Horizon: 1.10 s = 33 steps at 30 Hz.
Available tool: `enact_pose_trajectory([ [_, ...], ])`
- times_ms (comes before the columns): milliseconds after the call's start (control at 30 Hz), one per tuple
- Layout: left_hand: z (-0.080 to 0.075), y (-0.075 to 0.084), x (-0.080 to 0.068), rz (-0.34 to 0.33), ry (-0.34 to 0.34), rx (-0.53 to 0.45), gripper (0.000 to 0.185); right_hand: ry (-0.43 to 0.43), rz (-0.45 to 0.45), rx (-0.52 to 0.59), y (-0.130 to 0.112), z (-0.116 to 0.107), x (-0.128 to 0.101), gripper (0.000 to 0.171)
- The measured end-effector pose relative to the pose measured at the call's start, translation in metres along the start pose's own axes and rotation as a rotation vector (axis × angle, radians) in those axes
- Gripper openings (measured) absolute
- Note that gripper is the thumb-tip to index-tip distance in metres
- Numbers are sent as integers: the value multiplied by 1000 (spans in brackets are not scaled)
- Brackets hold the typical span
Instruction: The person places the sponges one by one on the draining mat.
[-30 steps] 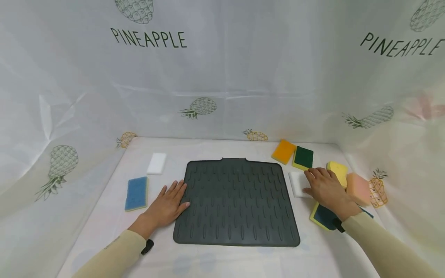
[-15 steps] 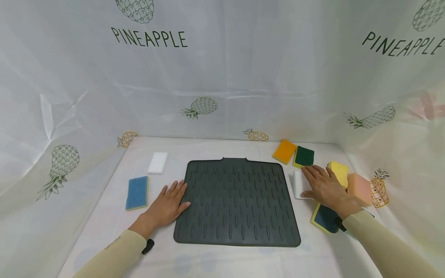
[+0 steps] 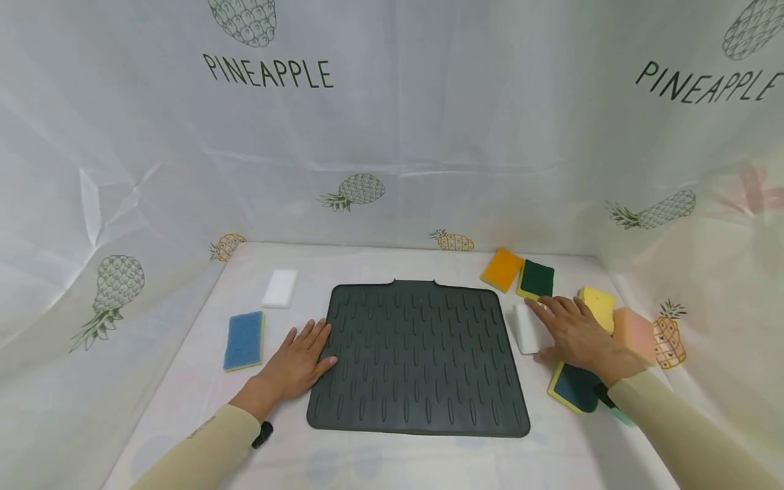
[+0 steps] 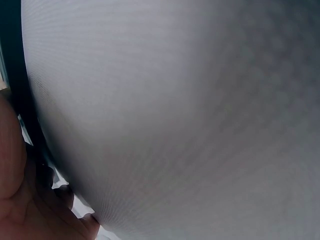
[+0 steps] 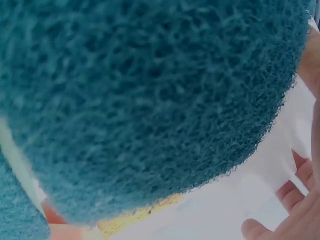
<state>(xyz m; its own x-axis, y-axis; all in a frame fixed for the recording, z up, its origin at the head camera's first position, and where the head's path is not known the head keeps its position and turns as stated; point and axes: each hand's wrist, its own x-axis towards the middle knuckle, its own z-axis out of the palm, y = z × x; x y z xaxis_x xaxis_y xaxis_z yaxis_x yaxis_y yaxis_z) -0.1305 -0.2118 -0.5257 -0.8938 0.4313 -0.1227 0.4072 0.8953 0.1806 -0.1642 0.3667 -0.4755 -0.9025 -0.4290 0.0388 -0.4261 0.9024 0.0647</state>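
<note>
Head view: right hand (image 3: 578, 333) fingers flat, hiding half of white sponge (image 3: 527, 328); left hand (image 3: 297, 361) fingers spread.

mat (image 3: 418, 357): dark grey, looks like rubber, matt, with raised ribs
white sponge (image 3: 528, 327): smooth, fine foam, matt
dark teal sponge (image 5: 150, 95): rough, fibrous scouring side on yellow foam
blue sponge (image 3: 243, 340): coarse blue top, yellow foam under
table cover (image 3: 367, 262): thin white cloth, slightly shiny, pineapple print
</note>
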Motion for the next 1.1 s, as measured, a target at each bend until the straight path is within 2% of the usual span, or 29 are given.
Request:
enact_pose_trajectory([
  [133,1,1,0,-3,7,4,78,14,-5,-21,1,2,4,116],
  [467,2,0,1,7,18,-2,78,188,-34,-86,2,0,20,116],
  [633,3,0,1,-4,10,-2,79,270,-41,-107,-7,-7,34,110],
  [833,2,-1,2,-2,4,-8,79,248,-50,-66,-30,-12,55,110],
  [1100,2,-4,3,-1,-9,-4,79,204,-88,-35,-76,-14,88,110],
])
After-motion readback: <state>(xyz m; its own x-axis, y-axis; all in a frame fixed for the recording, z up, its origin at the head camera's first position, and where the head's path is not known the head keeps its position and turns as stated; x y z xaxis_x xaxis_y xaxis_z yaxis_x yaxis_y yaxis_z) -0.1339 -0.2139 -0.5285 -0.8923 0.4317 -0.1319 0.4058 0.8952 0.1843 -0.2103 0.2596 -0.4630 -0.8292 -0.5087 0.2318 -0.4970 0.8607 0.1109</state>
